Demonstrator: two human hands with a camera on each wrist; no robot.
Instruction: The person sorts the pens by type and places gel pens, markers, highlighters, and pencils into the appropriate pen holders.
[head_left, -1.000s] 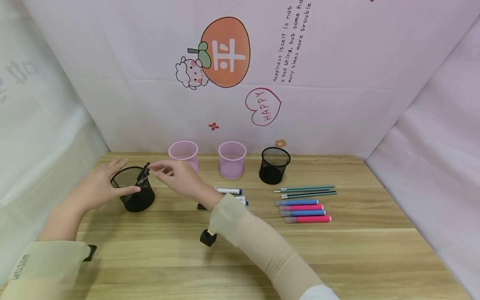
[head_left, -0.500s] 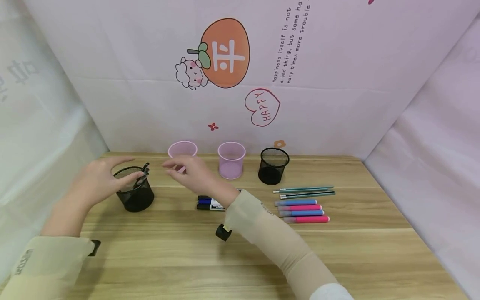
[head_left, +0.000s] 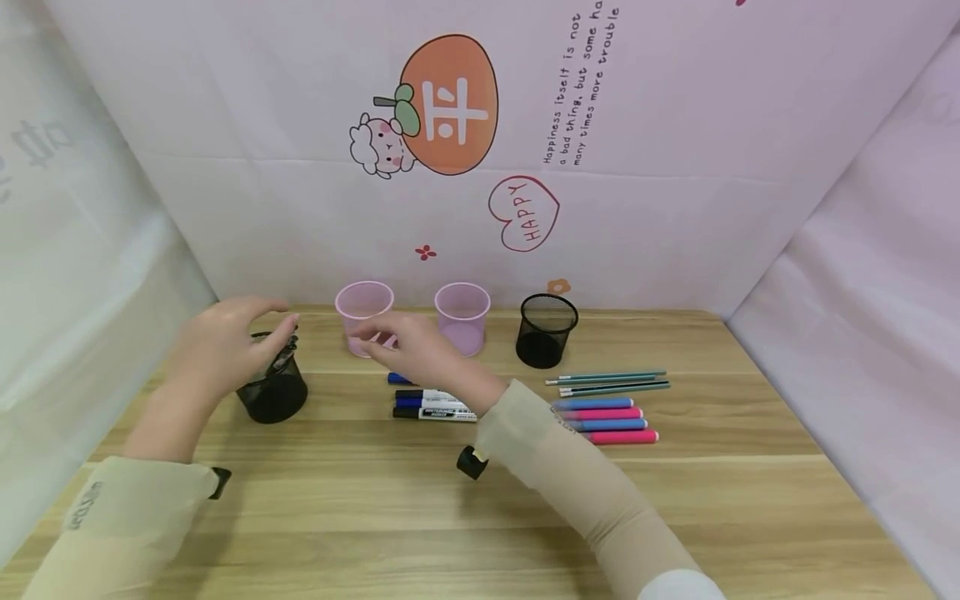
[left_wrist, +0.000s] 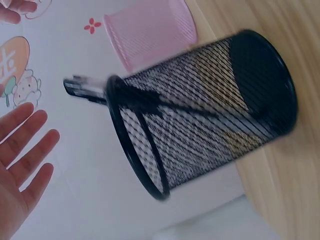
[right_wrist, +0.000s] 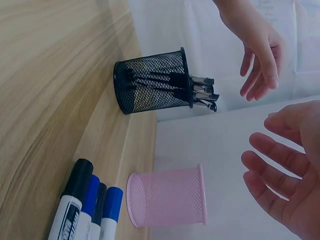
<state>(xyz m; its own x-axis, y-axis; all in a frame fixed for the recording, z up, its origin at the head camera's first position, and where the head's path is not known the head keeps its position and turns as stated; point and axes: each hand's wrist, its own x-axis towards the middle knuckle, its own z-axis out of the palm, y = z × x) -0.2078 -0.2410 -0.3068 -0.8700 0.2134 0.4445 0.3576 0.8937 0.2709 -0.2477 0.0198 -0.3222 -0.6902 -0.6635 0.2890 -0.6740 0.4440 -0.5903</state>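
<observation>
As a bare left hand [head_left: 228,342] is hovering over a black wire-mesh cylindrical cup [head_left: 273,398], its grip empty and spread apart, the head view is showing a right hand [head_left: 423,350] hanging near a lilac mesh cup [head_left: 350,330] on the wood-grain worktop [head_left: 330,525], its grip loosely bent, holding nothing. In the left wrist view, slim black-and-clear pens [left_wrist: 86,90] are leaning inside the black cup, ends jutting out. The right wrist view is showing both hands clear of them, with capped white markers [right_wrist: 67,217] lying nearby. Snagged ends could tip the cup; a low-sweeping sleeve [head_left: 517,433] could scatter the markers.
</observation>
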